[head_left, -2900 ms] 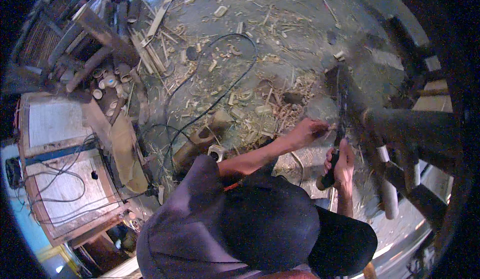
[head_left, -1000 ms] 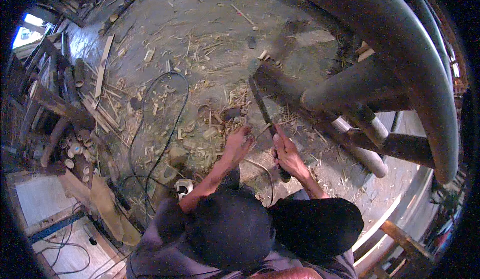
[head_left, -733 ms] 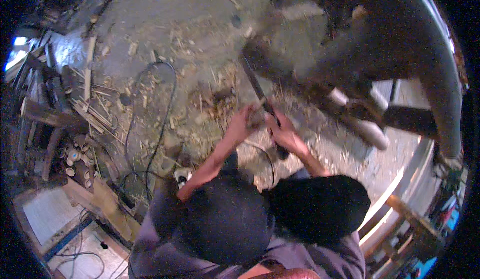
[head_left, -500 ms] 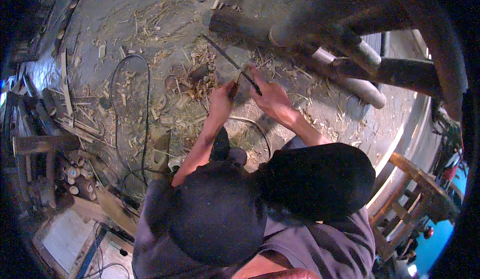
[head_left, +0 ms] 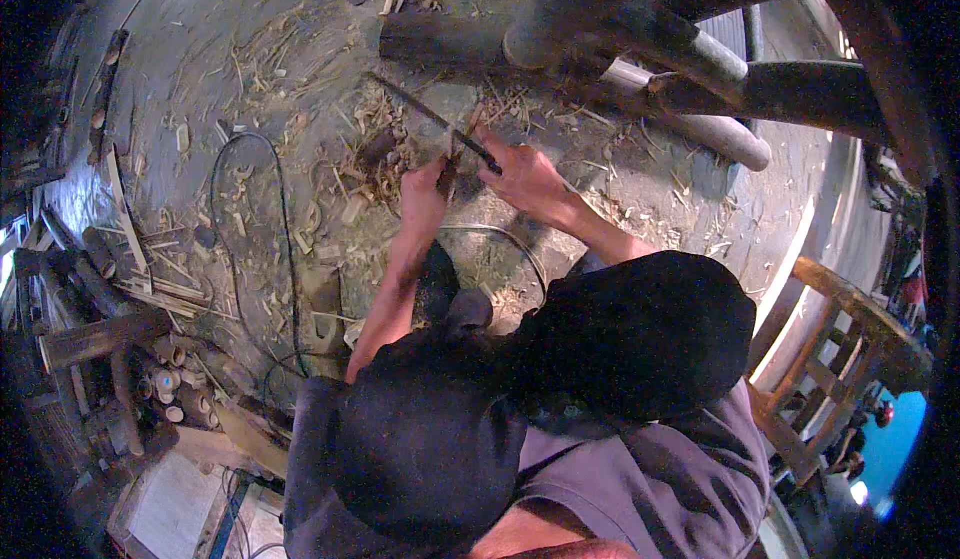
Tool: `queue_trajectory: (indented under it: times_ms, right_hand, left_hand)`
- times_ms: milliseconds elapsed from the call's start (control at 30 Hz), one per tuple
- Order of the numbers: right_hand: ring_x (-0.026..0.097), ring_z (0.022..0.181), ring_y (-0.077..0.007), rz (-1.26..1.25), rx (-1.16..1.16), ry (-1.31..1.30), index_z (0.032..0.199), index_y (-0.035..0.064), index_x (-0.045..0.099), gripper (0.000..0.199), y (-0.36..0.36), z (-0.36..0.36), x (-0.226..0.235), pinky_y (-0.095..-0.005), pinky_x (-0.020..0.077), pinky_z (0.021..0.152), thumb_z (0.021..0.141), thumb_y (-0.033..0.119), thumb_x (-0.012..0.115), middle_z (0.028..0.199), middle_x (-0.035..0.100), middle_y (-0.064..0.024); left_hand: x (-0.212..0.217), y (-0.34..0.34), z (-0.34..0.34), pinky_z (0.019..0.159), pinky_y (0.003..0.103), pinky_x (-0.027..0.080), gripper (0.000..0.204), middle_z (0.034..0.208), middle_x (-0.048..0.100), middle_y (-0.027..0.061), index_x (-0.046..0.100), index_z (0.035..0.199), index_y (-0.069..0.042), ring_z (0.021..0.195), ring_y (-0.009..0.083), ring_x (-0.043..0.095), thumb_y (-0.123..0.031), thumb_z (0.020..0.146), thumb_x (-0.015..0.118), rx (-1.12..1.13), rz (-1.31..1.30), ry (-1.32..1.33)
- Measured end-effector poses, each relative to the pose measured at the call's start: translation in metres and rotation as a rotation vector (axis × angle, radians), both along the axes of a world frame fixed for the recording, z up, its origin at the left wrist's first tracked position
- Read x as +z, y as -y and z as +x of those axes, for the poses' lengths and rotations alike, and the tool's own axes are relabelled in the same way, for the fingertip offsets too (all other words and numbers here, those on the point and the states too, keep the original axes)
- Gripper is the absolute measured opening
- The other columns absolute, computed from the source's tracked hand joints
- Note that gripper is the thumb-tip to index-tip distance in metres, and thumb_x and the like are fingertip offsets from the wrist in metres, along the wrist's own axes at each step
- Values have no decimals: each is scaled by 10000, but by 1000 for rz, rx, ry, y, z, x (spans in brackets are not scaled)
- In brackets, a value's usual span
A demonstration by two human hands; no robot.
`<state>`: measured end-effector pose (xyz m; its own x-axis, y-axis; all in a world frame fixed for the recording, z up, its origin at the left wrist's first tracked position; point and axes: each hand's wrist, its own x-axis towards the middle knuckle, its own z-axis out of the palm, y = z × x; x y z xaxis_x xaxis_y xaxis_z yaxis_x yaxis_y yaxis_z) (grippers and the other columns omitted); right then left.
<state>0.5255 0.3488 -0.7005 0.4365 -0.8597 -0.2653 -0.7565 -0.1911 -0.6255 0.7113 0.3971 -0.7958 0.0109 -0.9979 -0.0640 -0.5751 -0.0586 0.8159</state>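
Observation:
My right hand (head_left: pixel 528 179) is closed around the handle end of a long, narrow dark blade (head_left: pixel 425 111), which slants up and to the left over the floor. My left hand (head_left: pixel 425 187), to the left of it, is closed on a small, slim stick-like piece (head_left: pixel 450 159). That piece points up toward the blade and seems to meet it near my right fingers; exact contact cannot be made out. Both hands are held low in front of my knees, fingers curled. Wood shavings (head_left: pixel 385 124) lie in a heap beyond them.
A dark log (head_left: pixel 440 44) and thick bamboo poles (head_left: pixel 710 139) lie at the upper right. A black cable (head_left: pixel 285 219) loops across the littered floor. Sticks and cut bamboo pieces (head_left: pixel 170 384) are piled at the left. A wooden stool-like frame (head_left: pixel 850 339) stands at the right.
The whole view has shifted slightly. The blade lies at a flatter slant, and both hands have moved a little away from my body, keeping their grips.

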Motion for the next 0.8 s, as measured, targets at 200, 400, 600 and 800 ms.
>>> queue_trajectory:
  times_ms: [200, 400, 600, 800]
  right_hand:
    - [493, 508, -64, 642, -476, 521, 943, 62, 557, 193, 6, -18, -14, -252, 404, 435, 937, 252, 592, 701, 554, -1]
    - [444, 476, -69, 832, -539, 717, 986, 90, 508, 149, 17, -22, 1, -247, 369, 404, 950, 214, 582, 660, 490, 10]
    - [447, 480, -55, 1057, -587, 878, 958, 101, 485, 157, 17, -7, 22, -238, 366, 395, 950, 216, 592, 663, 489, 10]
    - [499, 525, -99, 701, -373, 566, 1019, 71, 524, 253, 17, -8, 20, -281, 430, 467, 936, 288, 622, 666, 503, -6]
  left_hand:
    - [19, -15, 59, 711, 378, 522, 309, 825, 712, 147, 681, 1023, 28, 716, 303, 660, -265, 939, 627, 317, 52, -187]
    - [29, -20, 119, 892, 396, 484, 414, 1130, 654, 195, 610, 1213, 4, 1011, 312, 623, -277, 912, 657, 479, -123, 369]
    - [69, -8, 41, 916, 406, 486, 403, 1172, 641, 185, 599, 1237, -12, 1060, 296, 625, -236, 907, 658, 80, -22, 82]
    - [91, -4, 5, 647, 312, 530, 224, 860, 707, 108, 662, 1117, -2, 743, 176, 677, -134, 953, 585, -30, 396, -283]
